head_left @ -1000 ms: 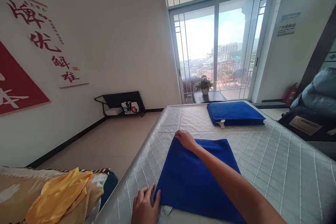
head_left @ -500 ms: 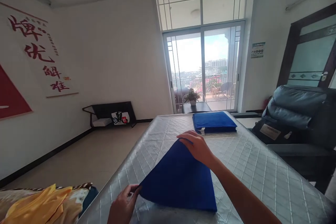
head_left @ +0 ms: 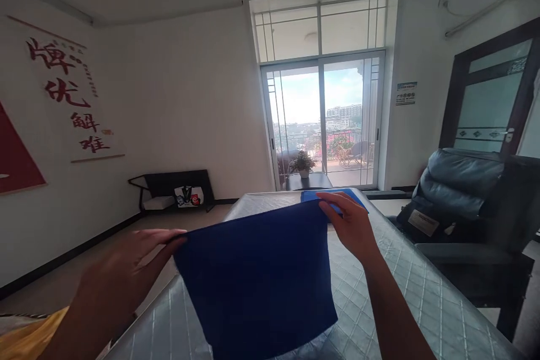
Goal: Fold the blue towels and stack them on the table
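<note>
A blue towel (head_left: 257,281) hangs in the air in front of me, held up by its two top corners above the grey quilted mattress (head_left: 405,281). My left hand (head_left: 139,250) pinches the towel's left corner. My right hand (head_left: 348,222) pinches the right corner. Behind the held towel, a folded stack of blue towels (head_left: 312,196) lies at the mattress's far end, mostly hidden by the cloth and my right hand.
A yellow cloth (head_left: 29,337) lies at the lower left. A dark recliner chair (head_left: 459,191) stands right of the mattress. Beyond the mattress are a small table with a potted plant (head_left: 301,164) and glass balcony doors (head_left: 323,124). A low black rack (head_left: 175,188) stands by the left wall.
Both hands have lifted the blue towel off the mattress and spread it upright in the air. The camera has tilted upward, showing more of the room.
</note>
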`<move>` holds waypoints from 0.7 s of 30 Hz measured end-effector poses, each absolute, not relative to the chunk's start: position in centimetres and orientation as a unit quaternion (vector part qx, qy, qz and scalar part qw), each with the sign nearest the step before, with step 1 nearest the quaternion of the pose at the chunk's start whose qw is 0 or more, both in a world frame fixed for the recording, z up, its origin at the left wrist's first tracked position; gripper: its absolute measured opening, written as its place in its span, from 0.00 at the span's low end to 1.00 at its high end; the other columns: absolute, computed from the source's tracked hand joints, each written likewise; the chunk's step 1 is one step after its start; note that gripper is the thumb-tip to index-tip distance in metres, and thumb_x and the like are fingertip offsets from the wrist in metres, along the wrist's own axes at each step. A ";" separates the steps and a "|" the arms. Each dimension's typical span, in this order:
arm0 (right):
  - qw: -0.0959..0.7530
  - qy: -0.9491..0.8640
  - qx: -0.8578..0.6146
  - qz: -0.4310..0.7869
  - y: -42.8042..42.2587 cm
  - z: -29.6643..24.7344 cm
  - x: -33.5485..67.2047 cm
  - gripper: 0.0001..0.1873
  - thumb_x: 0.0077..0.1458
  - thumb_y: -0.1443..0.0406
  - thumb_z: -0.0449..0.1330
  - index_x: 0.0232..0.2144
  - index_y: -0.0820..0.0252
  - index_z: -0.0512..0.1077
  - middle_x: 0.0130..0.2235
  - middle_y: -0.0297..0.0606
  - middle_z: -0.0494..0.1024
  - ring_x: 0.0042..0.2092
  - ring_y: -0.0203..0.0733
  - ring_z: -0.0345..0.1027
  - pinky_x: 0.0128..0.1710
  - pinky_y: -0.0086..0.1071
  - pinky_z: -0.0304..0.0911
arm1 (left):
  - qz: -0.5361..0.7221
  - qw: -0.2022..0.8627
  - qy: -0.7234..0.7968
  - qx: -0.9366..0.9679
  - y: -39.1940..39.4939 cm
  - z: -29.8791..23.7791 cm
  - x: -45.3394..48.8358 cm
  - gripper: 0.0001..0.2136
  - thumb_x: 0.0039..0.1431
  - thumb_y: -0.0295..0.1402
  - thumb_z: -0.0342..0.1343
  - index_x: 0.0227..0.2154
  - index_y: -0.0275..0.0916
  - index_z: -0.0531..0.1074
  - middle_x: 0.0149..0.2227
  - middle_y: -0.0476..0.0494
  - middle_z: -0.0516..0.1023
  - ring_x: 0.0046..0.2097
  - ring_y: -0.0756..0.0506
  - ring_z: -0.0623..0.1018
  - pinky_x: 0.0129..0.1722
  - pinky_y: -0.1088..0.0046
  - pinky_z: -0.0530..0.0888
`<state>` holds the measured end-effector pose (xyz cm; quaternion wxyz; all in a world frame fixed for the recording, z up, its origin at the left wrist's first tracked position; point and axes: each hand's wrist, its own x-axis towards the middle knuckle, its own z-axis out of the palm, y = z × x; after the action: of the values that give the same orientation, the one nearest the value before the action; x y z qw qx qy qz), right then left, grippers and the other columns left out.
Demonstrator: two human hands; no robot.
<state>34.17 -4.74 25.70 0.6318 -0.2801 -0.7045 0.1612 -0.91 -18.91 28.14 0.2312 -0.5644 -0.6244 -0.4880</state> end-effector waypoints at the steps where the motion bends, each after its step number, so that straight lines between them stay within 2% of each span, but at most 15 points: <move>1: 0.628 -0.704 -0.285 0.168 -4.8 25.8 34.6 0.14 0.61 0.54 0.60 0.46 0.49 0.78 0.45 0.37 0.79 0.45 0.42 0.73 0.42 0.34 0.71 | -0.474 0.230 -0.626 -0.575 -18.4 28.5 -0.5 0.26 0.47 0.68 0.50 0.31 0.55 0.80 0.34 0.61 0.82 0.39 0.46 0.79 0.42 0.70 0.72; 6: 0.612 -0.708 -0.324 0.137 -4.8 26.0 36.5 0.15 0.63 0.53 0.57 0.46 0.49 0.79 0.45 0.38 0.79 0.43 0.43 0.73 0.36 0.34 0.71 | -0.397 0.201 -0.674 -0.589 -15.9 29.3 0.6 0.29 0.48 0.68 0.48 0.34 0.53 0.80 0.38 0.60 0.82 0.41 0.46 0.79 0.39 0.73 0.70; 13: 0.594 -0.722 -0.354 0.027 -3.4 25.4 38.0 0.15 0.64 0.55 0.55 0.46 0.50 0.78 0.42 0.37 0.79 0.45 0.45 0.73 0.47 0.41 0.69 | -0.410 0.142 -0.686 -0.584 -15.2 29.4 1.4 0.24 0.45 0.65 0.57 0.34 0.54 0.80 0.36 0.61 0.82 0.36 0.47 0.78 0.38 0.72 0.73; 17: 0.591 -0.721 -0.362 0.001 -3.3 25.3 38.5 0.13 0.65 0.56 0.55 0.43 0.51 0.78 0.41 0.37 0.79 0.45 0.45 0.72 0.46 0.41 0.68 | -0.425 0.170 -0.672 -0.583 -15.6 29.5 2.6 0.26 0.45 0.67 0.54 0.33 0.52 0.80 0.35 0.60 0.82 0.37 0.46 0.79 0.43 0.68 0.73; 21: 0.605 -0.696 -0.384 -0.035 -4.1 25.6 38.8 0.15 0.64 0.54 0.54 0.42 0.50 0.78 0.40 0.38 0.77 0.44 0.45 0.71 0.41 0.38 0.67 | -0.453 0.179 -0.654 -0.579 -16.1 29.9 3.7 0.28 0.44 0.70 0.51 0.31 0.52 0.79 0.35 0.59 0.82 0.38 0.45 0.78 0.44 0.67 0.73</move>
<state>38.76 -4.14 25.58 0.6054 -0.3838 -0.6964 -0.0349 3.75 -16.11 29.88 0.1786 -0.5795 -0.6536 -0.4529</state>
